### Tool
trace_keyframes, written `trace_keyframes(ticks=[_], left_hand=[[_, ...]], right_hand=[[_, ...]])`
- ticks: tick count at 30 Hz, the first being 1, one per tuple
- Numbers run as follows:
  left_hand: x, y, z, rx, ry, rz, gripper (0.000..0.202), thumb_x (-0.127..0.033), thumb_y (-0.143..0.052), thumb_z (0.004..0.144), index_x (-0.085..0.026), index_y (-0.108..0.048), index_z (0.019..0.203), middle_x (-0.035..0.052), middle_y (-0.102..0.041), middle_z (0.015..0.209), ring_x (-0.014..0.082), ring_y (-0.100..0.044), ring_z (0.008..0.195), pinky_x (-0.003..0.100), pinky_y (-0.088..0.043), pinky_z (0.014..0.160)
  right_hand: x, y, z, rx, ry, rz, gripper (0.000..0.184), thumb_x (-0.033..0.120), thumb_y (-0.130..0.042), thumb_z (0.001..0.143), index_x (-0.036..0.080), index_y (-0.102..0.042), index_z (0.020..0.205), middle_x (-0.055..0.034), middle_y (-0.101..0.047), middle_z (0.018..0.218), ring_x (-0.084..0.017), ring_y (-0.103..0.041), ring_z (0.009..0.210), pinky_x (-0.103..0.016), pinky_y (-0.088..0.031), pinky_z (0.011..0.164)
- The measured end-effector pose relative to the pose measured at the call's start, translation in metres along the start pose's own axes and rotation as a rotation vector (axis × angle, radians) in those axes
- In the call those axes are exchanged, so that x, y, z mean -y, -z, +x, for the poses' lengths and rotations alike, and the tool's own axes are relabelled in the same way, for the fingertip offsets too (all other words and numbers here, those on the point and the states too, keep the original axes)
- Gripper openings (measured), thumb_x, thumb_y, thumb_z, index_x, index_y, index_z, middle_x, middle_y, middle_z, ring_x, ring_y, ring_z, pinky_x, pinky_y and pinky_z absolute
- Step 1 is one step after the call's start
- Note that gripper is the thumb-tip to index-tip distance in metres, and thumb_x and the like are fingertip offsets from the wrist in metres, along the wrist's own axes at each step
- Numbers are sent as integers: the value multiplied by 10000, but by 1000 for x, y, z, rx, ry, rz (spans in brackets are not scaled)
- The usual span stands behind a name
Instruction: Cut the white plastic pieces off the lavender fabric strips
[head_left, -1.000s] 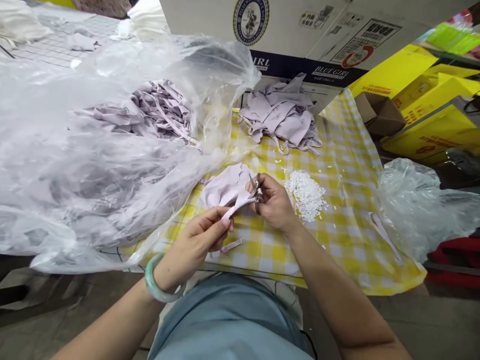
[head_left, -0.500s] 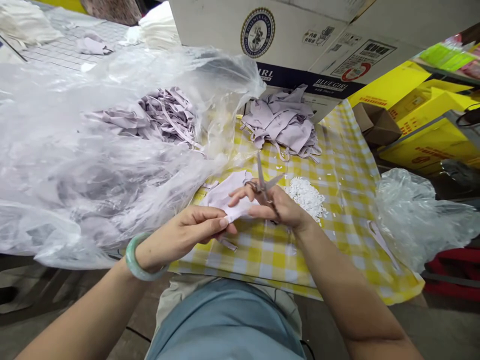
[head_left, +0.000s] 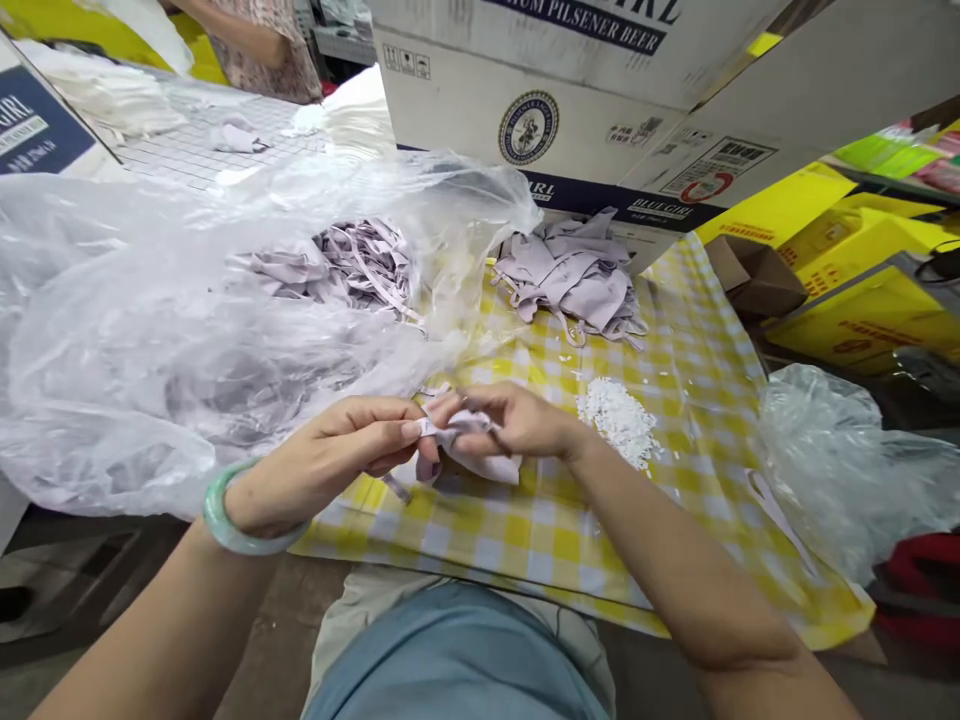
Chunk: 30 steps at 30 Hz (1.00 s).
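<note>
Head view: what is held by the left hand?

"A pale lilac piece of thin cloth is pinched between its thumb and forefinger, above the yellow-and-white checked tablecloth. A pale green, rounded bangle is worn on that wrist."

"And the right hand?"

"Its fingers are bent about the same cloth, close to the left fingertips. Whether they are pressed tight cannot be told, since that spot is blurred."

"What is set around them?"

"Small white chips are heaped to the right of the right hand. A crumpled lilac cloth pile is laid in front of a large white cardboard box. At the left, loose clear plastic sheeting is spread."
</note>
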<state>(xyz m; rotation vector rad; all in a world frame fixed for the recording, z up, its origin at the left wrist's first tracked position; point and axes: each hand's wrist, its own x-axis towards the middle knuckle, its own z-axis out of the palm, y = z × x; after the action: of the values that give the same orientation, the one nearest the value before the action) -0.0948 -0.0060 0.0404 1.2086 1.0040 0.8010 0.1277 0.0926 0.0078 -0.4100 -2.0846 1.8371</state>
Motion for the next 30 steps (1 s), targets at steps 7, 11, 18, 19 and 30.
trace_keyframes(ticks=[7, 11, 18, 19, 30], left_hand=[[-7, 8, -5, -243, 2, -43, 273, -347, -600, 887, -153, -706, 725, 0, -423, 602, 90, -321, 544, 212, -278, 491], [-2, 2, 0, -360, -20, -152, 259, -343, -631, 845, -151, -684, 679, 8, -415, 610, 98, -317, 546, 221, -266, 475], [4, -4, 9, -212, 22, -68, 306, -389, -622, 850, -162, -702, 661, 18, -449, 605, 102, -323, 546, 229, -280, 483], [4, -4, 9, -204, 22, -65, 310, -391, -625, 848, -162, -702, 654, 18, -450, 598, 103, -320, 543, 231, -280, 481], [11, -36, 21, -384, -246, -379, 245, -249, -609, 862, -157, -758, 692, 75, -634, 1072, 143, -574, 830, 231, -496, 725]], right_hand=[[4, -2, 5, -608, 269, -392, 151, 242, -720, 731, 195, -604, 815, -2, -583, 794, -162, -549, 762, -294, -467, 705], [4, -20, -21, -452, 372, -696, 177, 266, -774, 719, 214, -617, 780, -30, -641, 760, -185, -574, 734, -324, -468, 694], [-28, -42, -20, -617, 112, -395, 213, 270, -701, 813, 203, -672, 1014, -79, -705, 1012, -193, -640, 935, -321, -499, 848], [-29, -40, -15, -565, 108, -364, 212, 262, -710, 794, 201, -679, 995, -80, -700, 1035, -201, -634, 987, -326, -492, 888], [-58, -94, -9, -805, -17, 87, 222, 329, -718, 735, 210, -596, 876, -4, -637, 807, -148, -592, 696, -268, -502, 664]])
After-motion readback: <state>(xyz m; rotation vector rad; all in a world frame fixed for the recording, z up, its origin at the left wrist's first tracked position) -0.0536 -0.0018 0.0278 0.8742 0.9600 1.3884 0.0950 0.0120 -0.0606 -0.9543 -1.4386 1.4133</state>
